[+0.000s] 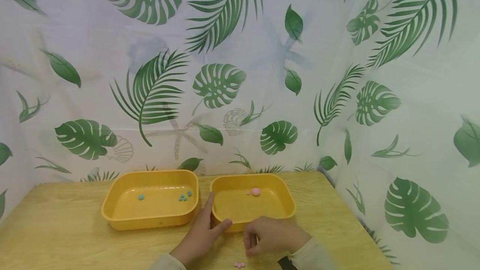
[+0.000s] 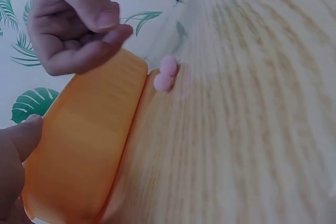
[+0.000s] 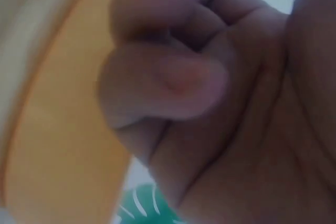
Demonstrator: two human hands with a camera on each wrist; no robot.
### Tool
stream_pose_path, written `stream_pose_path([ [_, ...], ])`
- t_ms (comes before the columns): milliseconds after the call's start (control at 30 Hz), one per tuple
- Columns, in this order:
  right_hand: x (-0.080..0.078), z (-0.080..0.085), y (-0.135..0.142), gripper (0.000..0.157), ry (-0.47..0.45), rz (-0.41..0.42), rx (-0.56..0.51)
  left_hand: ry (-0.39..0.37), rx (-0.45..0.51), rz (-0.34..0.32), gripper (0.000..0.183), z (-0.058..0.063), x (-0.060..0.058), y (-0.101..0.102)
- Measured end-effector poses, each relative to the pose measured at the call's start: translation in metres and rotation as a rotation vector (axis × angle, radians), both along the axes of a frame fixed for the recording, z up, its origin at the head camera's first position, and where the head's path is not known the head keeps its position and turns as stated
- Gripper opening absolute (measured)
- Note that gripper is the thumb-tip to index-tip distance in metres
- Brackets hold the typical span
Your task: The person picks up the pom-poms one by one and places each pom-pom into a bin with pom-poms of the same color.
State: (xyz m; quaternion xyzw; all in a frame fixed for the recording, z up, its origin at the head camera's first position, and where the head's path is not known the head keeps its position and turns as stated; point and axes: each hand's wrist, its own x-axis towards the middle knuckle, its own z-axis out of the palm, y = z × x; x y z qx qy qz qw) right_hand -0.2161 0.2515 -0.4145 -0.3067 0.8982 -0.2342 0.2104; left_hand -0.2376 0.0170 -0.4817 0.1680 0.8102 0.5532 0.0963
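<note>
My left hand rests at the near left corner of the right yellow tray, its fingers along the side and the thumb over the front rim. In front of that tray my right hand hovers with curled fingers; the left wrist view shows nothing between its thumb and index finger. Several small pink balls lie on the table below this hand, and pink balls also appear in the left wrist view. Inside the right tray are a larger pink ball and a tiny pink one.
A second yellow tray stands to the left, holding a larger teal ball and several small teal balls. Both trays sit on a wooden table. Behind it hangs a leaf-patterned cloth.
</note>
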Motion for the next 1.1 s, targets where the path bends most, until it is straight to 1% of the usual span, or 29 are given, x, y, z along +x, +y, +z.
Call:
stream_pose_path([
  [133, 0.003, -0.015, -0.009, 0.016, -0.048, -0.008, 0.069, -0.005, -0.004, 0.004, 0.105, 0.001, 0.001, 0.0],
  [267, 0.006, -0.022, -0.015, 0.02, -0.054, -0.012, 0.129, -0.001, 0.004, 0.003, 0.104, 0.003, 0.002, -0.001],
  [367, 0.007, -0.023, -0.016, 0.02, -0.044, -0.023, 0.147, 0.003, 0.011, -0.001, 0.104, 0.005, 0.003, -0.001],
  [467, 0.007, -0.023, -0.017, 0.019, -0.054, -0.031, 0.142, 0.006, 0.017, -0.005, 0.103, 0.005, 0.004, -0.001],
  [667, 0.006, -0.025, -0.016, 0.015, -0.054, 0.0, 0.102, 0.024, 0.021, -0.008, 0.103, 0.004, 0.003, -0.001],
  [800, 0.006, -0.025, -0.016, 0.016, -0.042, 0.014, 0.091, 0.021, 0.021, -0.006, 0.103, 0.004, 0.003, -0.002],
  [1100, 0.006, -0.022, -0.018, 0.017, -0.059, -0.021, 0.109, 0.008, 0.029, 0.012, 0.103, 0.004, 0.002, -0.002],
])
